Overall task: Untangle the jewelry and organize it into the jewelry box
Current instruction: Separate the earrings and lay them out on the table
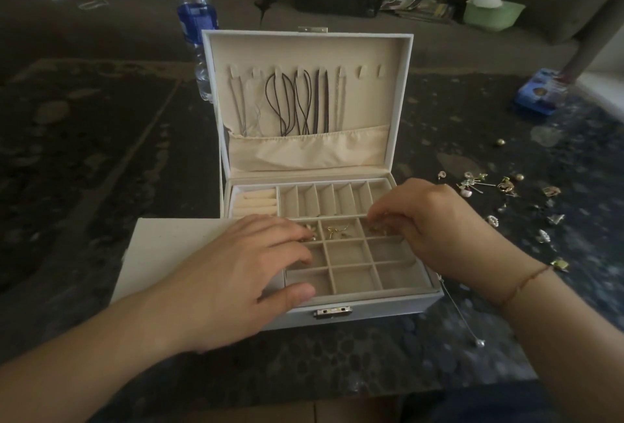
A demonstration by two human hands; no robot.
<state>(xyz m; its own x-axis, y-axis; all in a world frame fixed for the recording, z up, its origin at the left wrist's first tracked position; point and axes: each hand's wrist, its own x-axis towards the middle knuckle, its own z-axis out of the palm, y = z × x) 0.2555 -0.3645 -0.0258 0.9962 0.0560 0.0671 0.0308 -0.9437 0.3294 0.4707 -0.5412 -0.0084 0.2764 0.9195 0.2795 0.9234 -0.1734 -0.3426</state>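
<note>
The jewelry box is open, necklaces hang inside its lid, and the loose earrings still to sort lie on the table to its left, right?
Not quite. In the head view the loose earrings lie right of the jewelry box, not left. The rest holds: box open, necklaces hanging inside the lid.

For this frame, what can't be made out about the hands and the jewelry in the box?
- Head view: the right hand has curled fingers hiding what it pinches.
- The left hand covers the compartment under its fingers.
- Loose jewelry on the table is too small and blurred to identify.
- Necklace ends vanish inside the lid pocket.
</note>
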